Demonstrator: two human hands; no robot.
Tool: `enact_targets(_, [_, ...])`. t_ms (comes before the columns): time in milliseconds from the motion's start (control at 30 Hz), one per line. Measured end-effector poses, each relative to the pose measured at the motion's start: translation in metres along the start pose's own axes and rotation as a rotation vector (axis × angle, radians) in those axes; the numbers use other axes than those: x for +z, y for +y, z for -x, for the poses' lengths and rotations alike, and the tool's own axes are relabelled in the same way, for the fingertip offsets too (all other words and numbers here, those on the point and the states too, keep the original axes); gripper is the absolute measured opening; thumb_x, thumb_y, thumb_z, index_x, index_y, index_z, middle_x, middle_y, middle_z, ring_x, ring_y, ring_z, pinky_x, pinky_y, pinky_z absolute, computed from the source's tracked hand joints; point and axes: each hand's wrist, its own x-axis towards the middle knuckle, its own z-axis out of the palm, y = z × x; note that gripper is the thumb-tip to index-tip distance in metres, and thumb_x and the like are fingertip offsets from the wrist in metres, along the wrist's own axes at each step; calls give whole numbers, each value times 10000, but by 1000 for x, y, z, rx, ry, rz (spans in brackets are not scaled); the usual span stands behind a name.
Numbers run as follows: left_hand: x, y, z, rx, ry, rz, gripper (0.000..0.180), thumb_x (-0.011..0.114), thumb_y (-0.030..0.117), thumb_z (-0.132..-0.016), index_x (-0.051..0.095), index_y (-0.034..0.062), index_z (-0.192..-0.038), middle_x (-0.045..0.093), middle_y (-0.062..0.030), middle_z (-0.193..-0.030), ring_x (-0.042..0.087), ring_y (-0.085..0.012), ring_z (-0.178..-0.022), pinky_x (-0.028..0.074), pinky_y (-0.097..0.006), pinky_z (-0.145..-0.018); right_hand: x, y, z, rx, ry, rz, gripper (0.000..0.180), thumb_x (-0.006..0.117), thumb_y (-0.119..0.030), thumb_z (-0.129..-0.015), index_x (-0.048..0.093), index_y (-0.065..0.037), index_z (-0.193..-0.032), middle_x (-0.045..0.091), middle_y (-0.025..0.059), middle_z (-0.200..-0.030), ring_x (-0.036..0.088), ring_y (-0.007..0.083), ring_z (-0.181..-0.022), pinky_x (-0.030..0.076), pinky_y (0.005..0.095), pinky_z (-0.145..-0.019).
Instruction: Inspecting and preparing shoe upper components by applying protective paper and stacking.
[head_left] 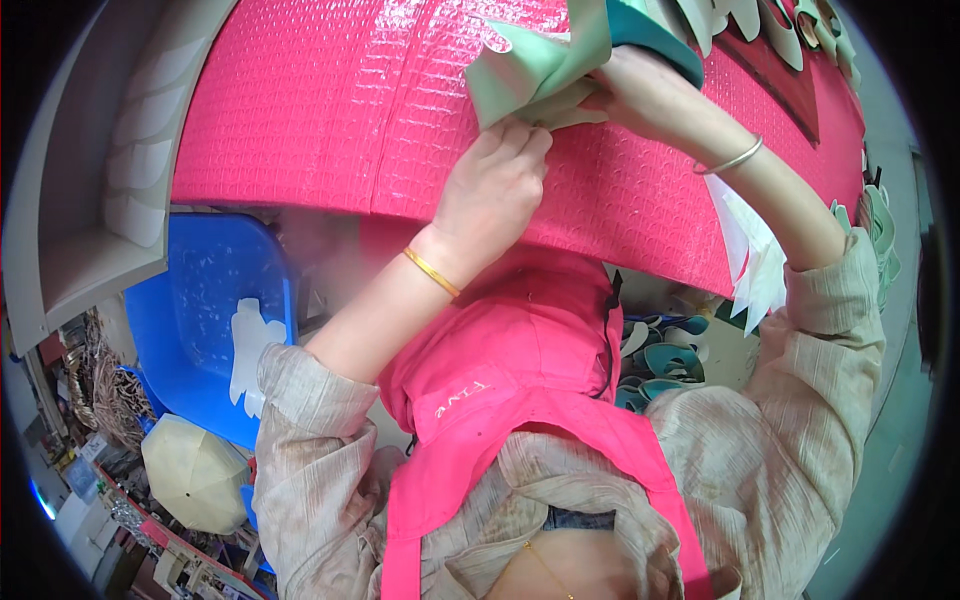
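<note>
A pale green, folded piece of flexible sheet material (530, 75) is held just above the pink table covering, near its front edge. My left hand (500, 170), with a gold bracelet at the wrist, is closed on the near edge of this piece, fingers bent and pressed together. My right hand (630, 88), with a silver bangle, grips the right side of the same piece; its fingertips are partly hidden by the material. Over the back of that hand curves a teal piece (655, 45) of similar material.
The pink quilted table covering (290, 110) spreads ahead. White and green cut pieces (780, 35) lie at the far right. A blue chair (190, 290) with a white cutout stands left, beside a grey shelf (100, 265). Teal and white pieces (665, 360) are stacked beneath the table.
</note>
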Motion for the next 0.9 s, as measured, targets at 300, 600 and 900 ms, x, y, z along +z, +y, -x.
enact_targets(300, [10, 12, -9, -116, -17, 5, 299, 580, 177, -746, 582, 49, -1016, 518, -52, -937, 483, -213, -878, 394, -348, -809, -5, -13, -11, -2, -99, 234, 192, 631, -114, -709, 569, 18, -833, 583, 202, -766, 574, 339, -740, 451, 402, -641])
enact_targets(600, [13, 23, -24, -114, -85, -168, 315, 573, 197, -754, 588, 61, -1038, 527, -25, -989, 475, -199, -902, 354, -356, -896, 5, 11, -18, -96, -1, 423, 228, 649, -121, -664, 592, -4, -852, 597, 174, -745, 594, 308, -730, 477, 377, -665])
enact_targets(900, [14, 3, -39, 102, 18, -131, 123, 548, 124, -646, 632, 66, -716, 530, -17, -845, 496, -161, -861, 364, -297, -874, -50, 14, -13, -199, -312, 154, 385, 648, -62, -637, 580, -17, -1014, 613, 163, -818, 593, 301, -773, 473, 361, -683])
